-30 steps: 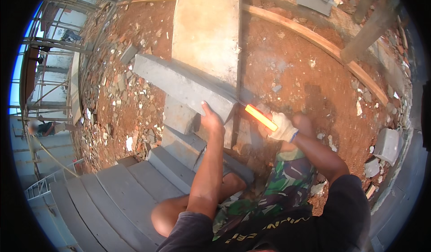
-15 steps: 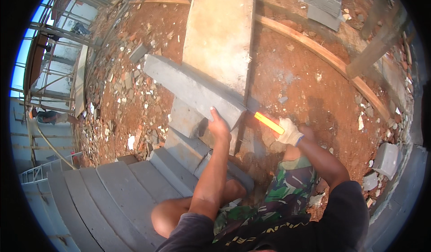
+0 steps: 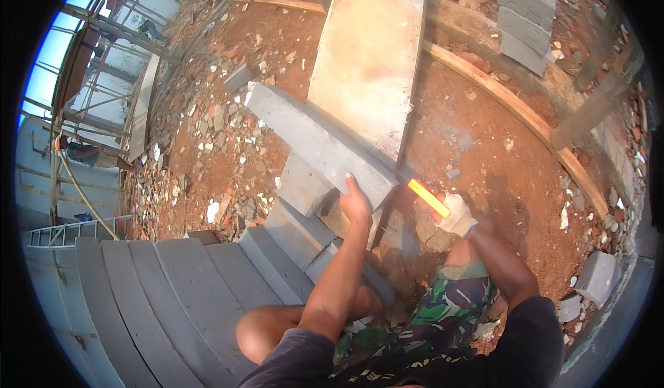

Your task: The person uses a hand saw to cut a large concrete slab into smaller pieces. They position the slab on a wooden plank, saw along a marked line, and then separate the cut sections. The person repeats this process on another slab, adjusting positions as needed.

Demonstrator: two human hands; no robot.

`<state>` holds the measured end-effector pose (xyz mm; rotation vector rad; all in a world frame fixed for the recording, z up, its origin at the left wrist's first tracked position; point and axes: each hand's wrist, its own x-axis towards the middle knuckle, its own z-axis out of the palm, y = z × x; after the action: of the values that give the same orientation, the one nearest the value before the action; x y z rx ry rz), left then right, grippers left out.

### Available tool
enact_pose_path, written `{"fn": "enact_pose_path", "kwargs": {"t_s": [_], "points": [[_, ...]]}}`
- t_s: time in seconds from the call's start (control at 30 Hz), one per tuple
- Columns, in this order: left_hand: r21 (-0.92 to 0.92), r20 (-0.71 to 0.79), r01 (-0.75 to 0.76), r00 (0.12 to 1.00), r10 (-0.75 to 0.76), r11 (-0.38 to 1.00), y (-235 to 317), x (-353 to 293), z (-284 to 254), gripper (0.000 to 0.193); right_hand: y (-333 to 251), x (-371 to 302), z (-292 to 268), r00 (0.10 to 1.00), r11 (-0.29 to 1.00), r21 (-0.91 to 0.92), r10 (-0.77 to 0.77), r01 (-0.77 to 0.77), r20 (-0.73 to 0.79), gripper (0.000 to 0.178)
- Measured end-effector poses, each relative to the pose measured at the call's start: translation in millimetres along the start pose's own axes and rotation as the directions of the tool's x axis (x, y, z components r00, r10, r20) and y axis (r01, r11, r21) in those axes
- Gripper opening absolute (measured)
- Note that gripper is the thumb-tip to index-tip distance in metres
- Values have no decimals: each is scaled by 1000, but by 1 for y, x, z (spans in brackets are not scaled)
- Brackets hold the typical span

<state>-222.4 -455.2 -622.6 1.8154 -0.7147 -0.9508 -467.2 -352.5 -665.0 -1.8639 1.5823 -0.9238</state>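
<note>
A long grey lightweight concrete block (image 3: 315,135) lies slantwise across the near end of a pale board. My left hand (image 3: 356,205) grips the block's near end, its thumb on top and the other fingers mostly hidden. My right hand (image 3: 458,216), in a whitish glove, is closed round an orange-handled hand saw (image 3: 430,198). The handle points toward the block's near right corner. Its blade, seen almost edge-on and blurred, can barely be made out along the block's right edge.
The pale board (image 3: 370,56) runs away from me. Grey blocks (image 3: 200,274) are stacked at my left; more blocks (image 3: 526,21) stand far right. Timber (image 3: 505,97) crosses the red soil. Rubble (image 3: 214,139) covers the left ground. A person (image 3: 86,154) is at far left.
The whole view has shifted, so the block, board and hands appear farther right and slightly lower. My left hand keeps its hold on the block and my right hand keeps the saw.
</note>
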Motion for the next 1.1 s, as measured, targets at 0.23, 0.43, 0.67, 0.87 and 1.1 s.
{"fn": "enact_pose_path", "kwargs": {"t_s": [0.23, 0.43, 0.67, 0.87, 1.1], "points": [[-2, -5, 26, 1000, -26, 1000, 3, -4, 4, 73, -20, 70, -6, 987, 985, 81, -144, 150, -74, 19], [-14, -2, 10, 1000, -10, 1000, 10, -10, 4, 72, -14, 83, 8, 992, 997, -46, -61, 66, 109, 20], [39, -14, 33, 999, -32, 999, 8, -9, 1, 66, -42, 110, 10, 993, 983, 156, -82, 95, -89, 24], [77, 1, 18, 1000, -19, 997, 12, -11, 5, 67, -37, 144, 17, 998, 997, 80, 6, -12, 70, 35], [30, 3, -26, 1000, 26, 999, 9, -11, 0, 65, -56, 147, 25, 1000, 979, 200, 27, -25, -8, 32]]}}
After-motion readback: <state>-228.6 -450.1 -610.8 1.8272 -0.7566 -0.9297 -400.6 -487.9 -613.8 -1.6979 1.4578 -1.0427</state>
